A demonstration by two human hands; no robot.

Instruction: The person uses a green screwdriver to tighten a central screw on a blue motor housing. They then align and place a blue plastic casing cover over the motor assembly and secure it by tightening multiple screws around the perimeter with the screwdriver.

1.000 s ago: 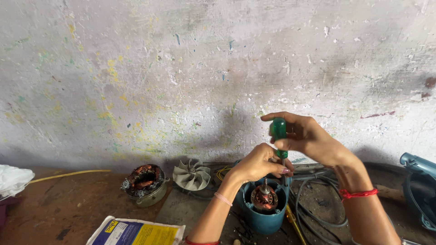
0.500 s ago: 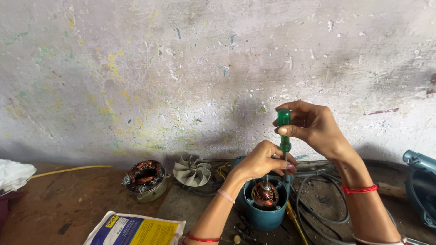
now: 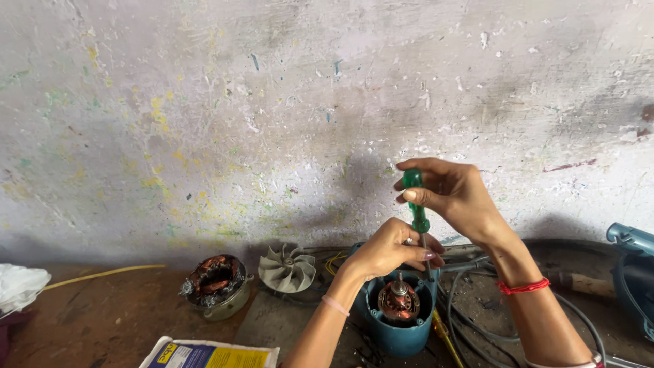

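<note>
**Bench with opened motor housing, screwdriver in use**

1. Wall: pale, scuffed plaster flecked with paint, closing off the whole far side of the bench; no room to move beyond it.
2. Workbench: dark, stained surface. Its left half has open stretches between items; the right half is crowded with black cables.
3. Blue power-tool body: at the right edge, partly out of view.
4. Teal motor housing: stands upright near the bottom centre, open at the top, with the copper-wound armature seated inside. By the look of it, disassembly or refitting is midway: the fan and a second winding already lie apart, while the armature remains in the housing.
5. Loose stator winding: in a metal ring, left of the housing, well apart from it.
6. Printed packet: blue and yellow, at the bottom edge.
7. White cloth: far left edge.
8. Grey fan impeller: lying flat between the winding and the housing.
9. Right hand: fingers closed round the green screwdriver handle, held upright, tip down into the housing rim.
10. Left hand: curled over the housing's top, fingertips pinching the screwdriver shaft.
</note>
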